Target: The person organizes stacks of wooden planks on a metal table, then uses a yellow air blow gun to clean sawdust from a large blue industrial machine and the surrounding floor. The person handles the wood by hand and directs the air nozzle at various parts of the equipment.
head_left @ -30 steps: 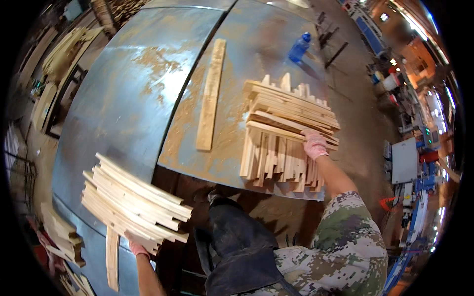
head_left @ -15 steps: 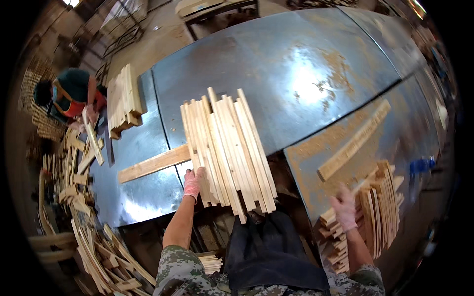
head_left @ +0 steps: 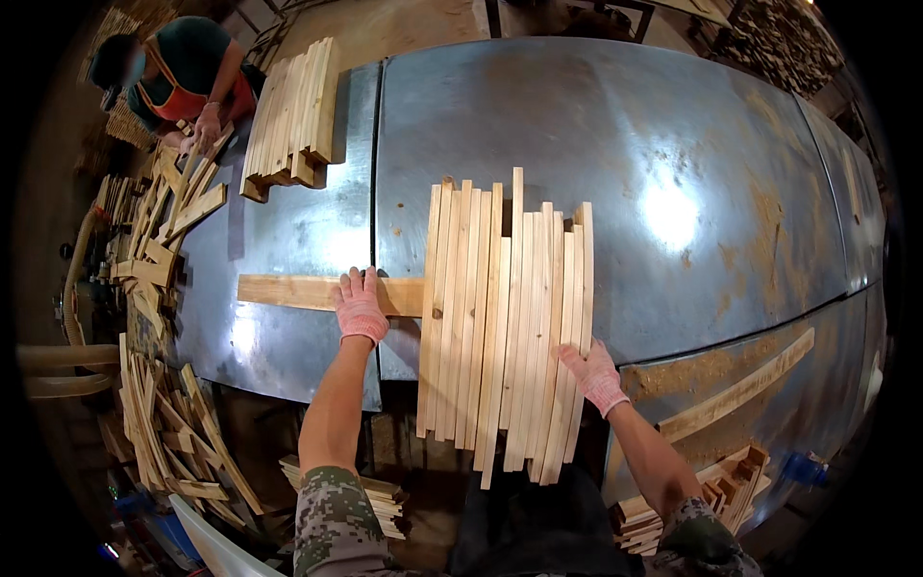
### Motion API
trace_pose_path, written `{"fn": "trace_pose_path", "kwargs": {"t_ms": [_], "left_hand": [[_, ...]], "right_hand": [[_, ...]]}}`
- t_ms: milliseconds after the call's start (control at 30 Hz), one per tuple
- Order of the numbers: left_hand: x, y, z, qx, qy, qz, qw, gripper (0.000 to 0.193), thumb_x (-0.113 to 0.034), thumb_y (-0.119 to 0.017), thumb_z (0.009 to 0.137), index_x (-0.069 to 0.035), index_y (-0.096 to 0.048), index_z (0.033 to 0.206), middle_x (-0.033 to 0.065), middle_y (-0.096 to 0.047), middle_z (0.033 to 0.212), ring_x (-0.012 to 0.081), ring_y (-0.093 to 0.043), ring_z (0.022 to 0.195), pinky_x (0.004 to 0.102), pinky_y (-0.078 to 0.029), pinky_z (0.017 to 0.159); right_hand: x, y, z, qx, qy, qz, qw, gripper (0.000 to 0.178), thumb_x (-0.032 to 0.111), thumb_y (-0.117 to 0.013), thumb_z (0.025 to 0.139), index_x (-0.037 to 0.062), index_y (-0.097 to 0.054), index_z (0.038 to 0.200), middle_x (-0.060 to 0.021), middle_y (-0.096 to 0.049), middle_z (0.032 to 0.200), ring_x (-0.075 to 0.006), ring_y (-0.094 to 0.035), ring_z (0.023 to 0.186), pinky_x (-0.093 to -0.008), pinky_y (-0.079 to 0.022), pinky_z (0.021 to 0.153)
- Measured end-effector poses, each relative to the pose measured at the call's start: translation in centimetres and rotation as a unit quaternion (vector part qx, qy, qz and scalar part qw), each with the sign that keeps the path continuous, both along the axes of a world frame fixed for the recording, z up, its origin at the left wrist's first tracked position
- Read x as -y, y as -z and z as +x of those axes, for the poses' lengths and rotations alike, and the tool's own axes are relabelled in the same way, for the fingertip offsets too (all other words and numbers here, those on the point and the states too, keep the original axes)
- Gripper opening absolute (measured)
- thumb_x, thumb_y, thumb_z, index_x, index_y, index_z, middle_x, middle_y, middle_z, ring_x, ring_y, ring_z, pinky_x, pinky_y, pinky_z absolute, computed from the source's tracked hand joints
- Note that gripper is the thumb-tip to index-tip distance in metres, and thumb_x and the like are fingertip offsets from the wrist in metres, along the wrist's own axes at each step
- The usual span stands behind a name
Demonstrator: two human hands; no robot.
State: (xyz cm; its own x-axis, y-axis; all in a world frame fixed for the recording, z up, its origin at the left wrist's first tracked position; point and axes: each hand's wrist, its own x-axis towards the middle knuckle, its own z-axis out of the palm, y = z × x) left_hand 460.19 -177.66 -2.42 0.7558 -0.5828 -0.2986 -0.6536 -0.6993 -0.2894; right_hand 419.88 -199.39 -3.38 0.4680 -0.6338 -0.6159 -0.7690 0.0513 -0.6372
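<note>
Currently, a broad bundle of pale wooden strips lies across the near edge of the metal tabletop, the strips' near ends jutting unevenly past that edge. The left hand rests on a flat board, its grip unclosed and fingers spread; the board's right end meets the bundle's left side. The right hand touches the bundle's right side, thumb over the outer strips; its other fingers are mostly hidden, so I cannot tell whether that grip is closed. At the tabletop's far left corner sits a smaller stack of strips, near a bending co-worker. Toward the tabletop's right-hand near corner, a long plank lies among sawdust.
</note>
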Motion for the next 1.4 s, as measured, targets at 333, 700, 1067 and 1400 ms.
{"fn": "trace_pose_path", "kwargs": {"t_ms": [333,700,1067,1400], "left_hand": [[0.9,-12.4,6.2,-0.127,-0.039,0.059,0.989,0.076,-0.039,-0.081,0.070,-0.012,-0.057,0.137,0.0147,-0.062,0.130,0.0318,-0.058,0.126,0.0443,-0.034,0.117],[1.4,-9.4,6.0,-0.518,-0.217,-0.269,0.783,0.064,-0.035,-0.076,0.088,-0.006,-0.059,0.142,0.0030,-0.063,0.092,0.0153,-0.056,0.079,0.0325,-0.049,0.071],[11.2,2.9,6.4,-0.485,-0.224,-0.467,0.705,0.068,-0.056,-0.051,0.103,-0.002,-0.058,0.143,0.0138,-0.064,0.137,0.0293,-0.057,0.128,0.0354,-0.042,0.110],[-1.0,3.1,-7.9,-0.266,-0.021,-0.236,0.935,0.062,-0.032,-0.061,0.099,-0.003,-0.042,0.151,0.0218,-0.042,0.151,0.0359,-0.043,0.136,0.0523,-0.039,0.109]], "right_hand": [[0.0,2.2,-0.9,0.067,0.022,-0.028,0.997,0.064,0.048,-0.073,0.089,0.0026,-0.062,0.133,-0.0277,-0.062,0.122,-0.0410,-0.064,0.110,-0.0469,-0.052,0.093],[-0.4,2.2,-0.8,0.136,0.087,0.043,0.986,0.062,0.045,-0.075,0.092,-0.0026,-0.062,0.130,-0.0205,-0.064,0.121,-0.0292,-0.064,0.105,-0.0406,-0.051,0.094],[-0.9,3.4,-0.9,0.092,0.066,0.003,0.994,0.058,0.045,-0.076,0.090,0.0006,-0.066,0.127,-0.0205,-0.061,0.124,-0.0323,-0.063,0.109,-0.0424,-0.050,0.096],[0.7,0.3,1.2,0.021,0.072,-0.009,0.997,0.063,0.051,-0.074,0.090,-0.0014,-0.068,0.124,-0.0233,-0.071,0.114,-0.0359,-0.067,0.105,-0.0450,-0.051,0.093]]}}
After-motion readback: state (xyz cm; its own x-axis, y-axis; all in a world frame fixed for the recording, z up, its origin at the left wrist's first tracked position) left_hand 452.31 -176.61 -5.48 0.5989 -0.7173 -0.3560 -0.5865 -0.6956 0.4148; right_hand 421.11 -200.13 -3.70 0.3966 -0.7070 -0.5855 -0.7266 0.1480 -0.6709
